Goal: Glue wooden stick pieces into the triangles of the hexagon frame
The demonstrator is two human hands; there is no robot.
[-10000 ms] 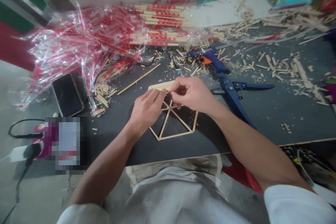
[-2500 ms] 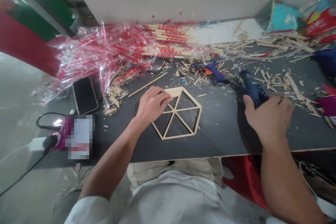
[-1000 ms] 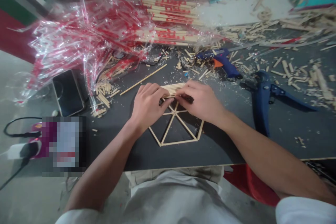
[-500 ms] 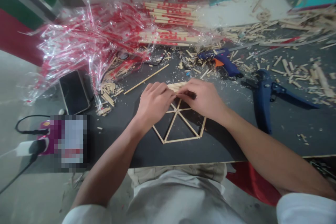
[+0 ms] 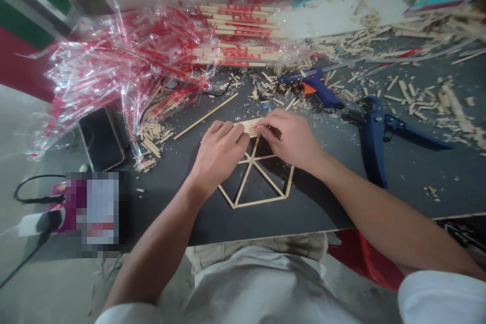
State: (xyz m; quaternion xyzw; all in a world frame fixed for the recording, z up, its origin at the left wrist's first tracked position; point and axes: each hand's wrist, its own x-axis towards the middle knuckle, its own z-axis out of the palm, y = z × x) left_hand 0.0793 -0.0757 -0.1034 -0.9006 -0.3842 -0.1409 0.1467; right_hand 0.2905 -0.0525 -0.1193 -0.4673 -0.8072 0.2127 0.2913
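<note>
A six-sided frame of thin wooden sticks (image 5: pixel 259 203), with spokes meeting at its middle, lies on the dark tabletop in front of me. At its far side a small panel of sticks laid side by side (image 5: pixel 248 127) shows between my hands. My left hand (image 5: pixel 223 154) is closed on the panel's left end, its fingers bent and its thumb mostly hidden. From the right, my right hand (image 5: pixel 294 137) pinches the panel's other end between thumb and fingers. Parts of the frame's left and far sides are hidden under my hands.
A loose stick (image 5: pixel 205 116) lies beyond my left hand. Farther back are a blue glue gun (image 5: pixel 317 86), packs of chopsticks (image 5: pixel 239 55) and crumpled wrappers (image 5: pixel 132 55). Blue cutters (image 5: pixel 374 136) lie to the right, a phone (image 5: pixel 102 139) to the left. Offcuts (image 5: pixel 412 93) litter the table.
The whole view has shifted slightly left. My right fingertips have moved a little up and away from my left hand, so the panel shows more between them.
</note>
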